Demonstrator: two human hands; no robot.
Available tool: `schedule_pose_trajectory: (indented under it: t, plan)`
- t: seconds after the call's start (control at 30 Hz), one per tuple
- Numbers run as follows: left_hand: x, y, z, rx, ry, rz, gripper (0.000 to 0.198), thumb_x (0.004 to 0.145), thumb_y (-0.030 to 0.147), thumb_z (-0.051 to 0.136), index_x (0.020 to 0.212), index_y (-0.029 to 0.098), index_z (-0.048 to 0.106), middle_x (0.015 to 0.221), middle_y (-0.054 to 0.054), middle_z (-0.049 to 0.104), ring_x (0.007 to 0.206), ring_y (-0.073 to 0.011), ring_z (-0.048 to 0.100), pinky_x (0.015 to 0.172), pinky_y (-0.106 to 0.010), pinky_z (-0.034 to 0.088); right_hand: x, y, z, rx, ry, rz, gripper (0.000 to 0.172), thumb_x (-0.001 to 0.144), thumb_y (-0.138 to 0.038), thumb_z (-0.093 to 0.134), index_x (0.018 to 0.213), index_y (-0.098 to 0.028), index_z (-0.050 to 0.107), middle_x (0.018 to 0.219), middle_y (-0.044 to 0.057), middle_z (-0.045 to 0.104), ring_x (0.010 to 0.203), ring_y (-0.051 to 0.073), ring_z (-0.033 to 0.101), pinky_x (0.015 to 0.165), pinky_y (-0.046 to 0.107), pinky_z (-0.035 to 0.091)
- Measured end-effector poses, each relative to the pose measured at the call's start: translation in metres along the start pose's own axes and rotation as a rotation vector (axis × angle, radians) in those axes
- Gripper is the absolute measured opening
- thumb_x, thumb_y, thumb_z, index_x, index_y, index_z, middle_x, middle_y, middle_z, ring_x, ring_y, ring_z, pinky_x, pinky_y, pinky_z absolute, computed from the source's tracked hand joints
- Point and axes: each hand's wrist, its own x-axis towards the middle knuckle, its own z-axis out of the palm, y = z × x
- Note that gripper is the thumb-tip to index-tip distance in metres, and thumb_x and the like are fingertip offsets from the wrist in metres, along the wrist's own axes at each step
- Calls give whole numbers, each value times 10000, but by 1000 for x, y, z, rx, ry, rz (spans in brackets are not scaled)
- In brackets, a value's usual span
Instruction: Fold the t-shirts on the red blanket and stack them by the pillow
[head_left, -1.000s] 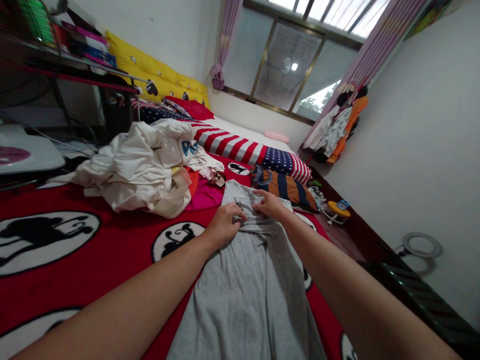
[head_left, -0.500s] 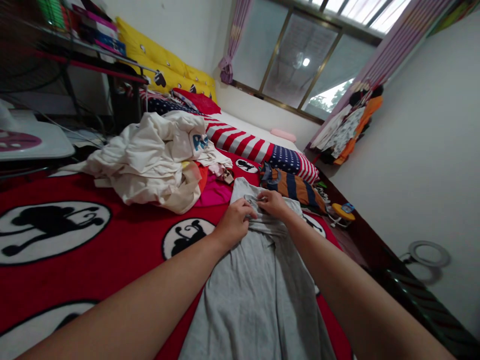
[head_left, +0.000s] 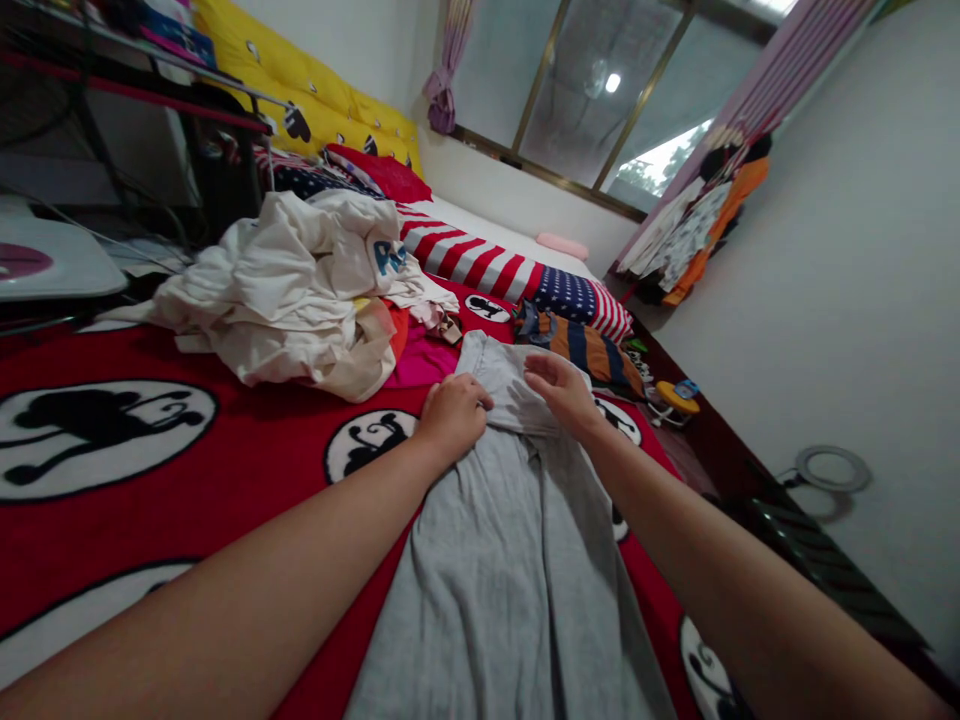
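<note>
A grey garment (head_left: 502, 560) lies spread lengthwise on the red bedspread (head_left: 247, 440) in front of me. My left hand (head_left: 452, 415) rests on its left edge near the far end, fingers curled and pressed onto the cloth. My right hand (head_left: 561, 390) hovers just over the folded far part of the garment, fingers apart and slightly bent, holding nothing.
A heap of cream and white clothes (head_left: 292, 290) lies to the left, with pink cloth (head_left: 420, 365) under it. A striped flag-pattern blanket (head_left: 517, 280) and an orange-and-navy striped garment (head_left: 585, 355) lie beyond. Yellow cushions (head_left: 300, 90), a dark rack (head_left: 135, 110), and hanging clothes (head_left: 697, 230) line the walls.
My right hand has let go of the grey cloth and lifted slightly with fingers spread. My left hand has stayed on the garment's edge. The view has tilted a little.
</note>
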Motion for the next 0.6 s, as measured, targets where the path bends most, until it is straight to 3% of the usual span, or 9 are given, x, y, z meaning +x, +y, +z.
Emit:
schedule_pose_trajectory:
  t: [0.1, 0.2, 0.3, 0.43, 0.5, 0.6]
  plan:
    - [2, -5, 0, -44, -12, -19, 300, 722, 84, 515, 824, 204, 770, 966, -60, 708, 928, -225, 626, 853, -325, 479, -56, 2, -29, -241, 5, -161, 215, 837, -246, 574, 1035, -171, 614, 1107, 106, 648, 1000, 206, 632, 838, 355, 536]
    - [4, -12, 2, -99, -2, -1, 289, 723, 104, 527, 852, 200, 767, 950, -60, 706, 909, -212, 630, 859, -304, 483, -123, -1, -55, -431, -42, -305, 222, 877, -228, 534, 1085, -203, 609, 1200, 109, 606, 1098, 218, 595, 911, 382, 513]
    - [4, -15, 5, -112, 62, 23, 286, 713, 119, 555, 900, 191, 759, 995, -69, 665, 973, -221, 607, 922, -322, 467, -187, -6, -72, -516, -84, -331, 250, 910, -201, 492, 1139, -216, 593, 1245, 108, 586, 1150, 206, 577, 968, 378, 492]
    - [-6, -11, -1, -62, 131, -13, 329, 694, 113, 593, 984, 172, 737, 1078, -96, 594, 1084, -261, 564, 1003, -387, 424, -254, -14, -84, -565, -164, -314, 294, 922, -167, 465, 1186, -223, 582, 1259, 116, 586, 1130, 183, 593, 936, 340, 518]
    - [-18, -8, -13, -37, 56, 72, 335, 693, 101, 601, 992, 177, 731, 1121, -103, 585, 1128, -270, 544, 1023, -412, 406, -279, -19, -90, -582, -208, -307, 333, 924, -146, 441, 1211, -239, 583, 1270, 120, 589, 1124, 182, 600, 916, 341, 526]
    - [-50, -6, -49, -50, -197, 336, 294, 704, 108, 624, 945, 228, 741, 1179, -83, 596, 1155, -258, 534, 1031, -413, 396, -305, -33, -99, -590, -322, -292, 421, 910, -140, 452, 1285, -294, 562, 1349, 121, 552, 1195, 208, 564, 947, 380, 502]
